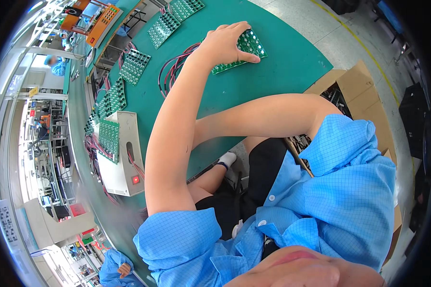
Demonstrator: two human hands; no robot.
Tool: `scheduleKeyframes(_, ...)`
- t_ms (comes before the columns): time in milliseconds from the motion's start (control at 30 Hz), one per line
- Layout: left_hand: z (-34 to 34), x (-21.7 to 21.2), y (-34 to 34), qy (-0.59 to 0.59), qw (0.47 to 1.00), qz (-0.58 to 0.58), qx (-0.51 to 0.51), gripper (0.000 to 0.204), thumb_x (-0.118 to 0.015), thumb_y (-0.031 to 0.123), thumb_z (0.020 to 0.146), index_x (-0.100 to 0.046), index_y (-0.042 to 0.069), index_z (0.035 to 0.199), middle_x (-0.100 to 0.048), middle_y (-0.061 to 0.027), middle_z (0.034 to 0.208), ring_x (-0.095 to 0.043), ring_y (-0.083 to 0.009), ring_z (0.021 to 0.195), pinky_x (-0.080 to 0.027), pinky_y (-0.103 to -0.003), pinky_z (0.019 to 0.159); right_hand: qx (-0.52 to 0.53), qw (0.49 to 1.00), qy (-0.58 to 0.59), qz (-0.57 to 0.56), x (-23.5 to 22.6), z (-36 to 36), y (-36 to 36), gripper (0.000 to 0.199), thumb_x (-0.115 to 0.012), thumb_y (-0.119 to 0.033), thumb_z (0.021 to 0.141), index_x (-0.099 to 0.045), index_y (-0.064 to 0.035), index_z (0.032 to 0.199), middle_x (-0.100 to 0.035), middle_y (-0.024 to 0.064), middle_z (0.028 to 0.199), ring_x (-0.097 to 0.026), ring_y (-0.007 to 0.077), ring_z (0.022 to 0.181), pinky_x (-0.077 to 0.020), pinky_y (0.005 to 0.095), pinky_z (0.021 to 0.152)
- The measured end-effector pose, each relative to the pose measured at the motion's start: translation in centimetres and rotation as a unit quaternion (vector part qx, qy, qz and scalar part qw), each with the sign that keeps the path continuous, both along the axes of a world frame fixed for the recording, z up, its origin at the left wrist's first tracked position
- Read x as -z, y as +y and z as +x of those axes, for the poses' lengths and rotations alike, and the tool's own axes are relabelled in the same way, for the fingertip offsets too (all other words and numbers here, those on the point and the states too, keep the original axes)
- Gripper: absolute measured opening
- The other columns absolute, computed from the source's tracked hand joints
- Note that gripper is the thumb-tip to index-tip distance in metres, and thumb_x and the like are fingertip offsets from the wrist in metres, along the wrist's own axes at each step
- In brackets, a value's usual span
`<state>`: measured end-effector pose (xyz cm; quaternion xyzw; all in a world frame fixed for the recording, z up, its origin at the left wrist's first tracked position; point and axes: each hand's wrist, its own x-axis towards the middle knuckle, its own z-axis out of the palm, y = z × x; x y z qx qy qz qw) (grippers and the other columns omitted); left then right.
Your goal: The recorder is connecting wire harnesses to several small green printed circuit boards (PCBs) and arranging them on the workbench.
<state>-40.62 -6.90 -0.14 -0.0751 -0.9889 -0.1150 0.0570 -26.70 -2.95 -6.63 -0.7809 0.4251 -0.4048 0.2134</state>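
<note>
My left hand [223,44] reaches to the far part of the green table. It spans a green circuit board [252,44], thumb along the near edge and fingers over the far side. Red and dark wires [172,71] lie in loops beside that board, partly behind my left forearm. My right forearm [258,116] crosses leftward under the left one. Behind the left forearm the right hand is hidden, so its fingers and anything in them do not show.
Several wired circuit boards [135,67] line the table's left side. One board [109,138] leans on a white box [129,165] with a lit red switch. An open cardboard box [364,91] stands at right. An orange machine [103,25] and other people are farther off.
</note>
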Motion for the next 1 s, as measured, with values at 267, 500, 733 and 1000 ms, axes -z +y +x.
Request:
scheduleKeyframes(267, 1.6, -0.9, 1.4, 0.064, 0.979, -0.189, -0.030, 0.097, -0.073, 0.064, 0.072, -0.037, 0.012, 0.147, -0.049, -0.0125, 0.144, -0.046, -0.0325, 0.132, -0.041, -0.046, 0.107, -0.058, 0.986, 0.007, -0.154, 3.7, 1.1, -4.1, 0.031, -0.061, -0.020, 0.092, -0.065, -0.0051, 0.119, -0.063, 0.0204, 0.122, -0.056, 0.0341, 0.115, -0.0401, 0.0425, 0.102)
scheduleKeyframes(500, 17.9, -12.5, -2.9, 0.212, 0.961, 0.111, -0.137, 0.058, -0.074, 0.035, 0.081, -0.058, 0.002, 0.126, -0.060, -0.0213, 0.127, -0.060, -0.0336, 0.116, -0.050, -0.041, 0.092, -0.031, 0.983, -0.163, 0.076, -3.6, -2.2, 0.1, 0.012, -0.059, 0.003, 0.087, -0.056, -0.0021, 0.097, -0.055, 0.0032, 0.073, -0.052, 0.0109, 0.064, -0.0432, 0.0262, 0.059)
scheduleKeyframes(733, 32.5, -5.2, -2.6, 0.080, 0.855, 0.364, -0.360, 0.032, -0.072, 0.025, 0.087, -0.065, -0.001, 0.104, -0.064, -0.0054, 0.083, -0.057, -0.0108, 0.073, -0.045, -0.026, 0.065, -0.073, 0.981, -0.175, 0.036, -5.2, -1.8, 0.4, 0.009, -0.059, 0.000, 0.091, -0.056, -0.0022, 0.098, -0.059, 0.0035, 0.077, -0.055, 0.0096, 0.068, -0.0454, 0.0270, 0.061)
scheduleKeyframes(1000, 34.3, -1.5, -0.8, 0.100, 0.817, 0.385, -0.419, 0.035, -0.077, 0.028, 0.083, -0.070, -0.002, 0.099, -0.057, 0.0022, 0.068, -0.048, -0.0054, 0.063, -0.038, -0.023, 0.057, 0.023, 0.965, -0.259, -0.025, -5.1, -1.5, 0.1, 0.009, -0.057, -0.010, 0.098, -0.058, -0.0016, 0.099, -0.063, 0.0036, 0.084, -0.055, 0.0076, 0.066, -0.0426, 0.0220, 0.055)
